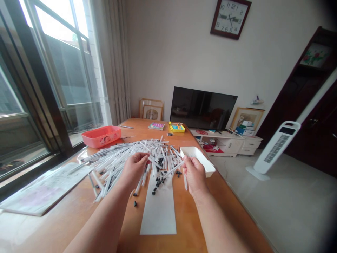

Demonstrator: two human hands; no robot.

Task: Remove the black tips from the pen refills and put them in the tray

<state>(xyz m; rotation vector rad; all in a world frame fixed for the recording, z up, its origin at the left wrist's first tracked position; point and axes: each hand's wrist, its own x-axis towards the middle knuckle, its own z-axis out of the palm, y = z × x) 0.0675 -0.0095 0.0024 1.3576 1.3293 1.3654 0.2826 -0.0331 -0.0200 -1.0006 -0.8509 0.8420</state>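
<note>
White plastic tubes (123, 154): big loose pile mid-table, in front of and around the left hand, a few strays toward the near side. Nearest on the brown table (186, 221) is a white paper strip (159, 218), long side running away from the person. One black plug (135, 203) sits alone left of it; more black plugs (158, 183) cluster on the strip's far part and among the tubes. Left edge: flat printed pad (39, 191).

Left hand (133, 170): thumb and index tips pressed together over the pile; can't tell what's between them. Right hand (195, 174): thumb and forefinger pinching a slim tube (174, 169) that slants down-left toward the plugs. White tray (209, 166) just beyond it at the table's right edge.

Farther: red plastic bin (101, 138) past the pile, left side; magazine (156, 126) and yellow box (177, 130) at the far end. Off-table: white tower fan (276, 147) on the floor right, TV (202, 107) behind, wall clock (231, 17) above.
</note>
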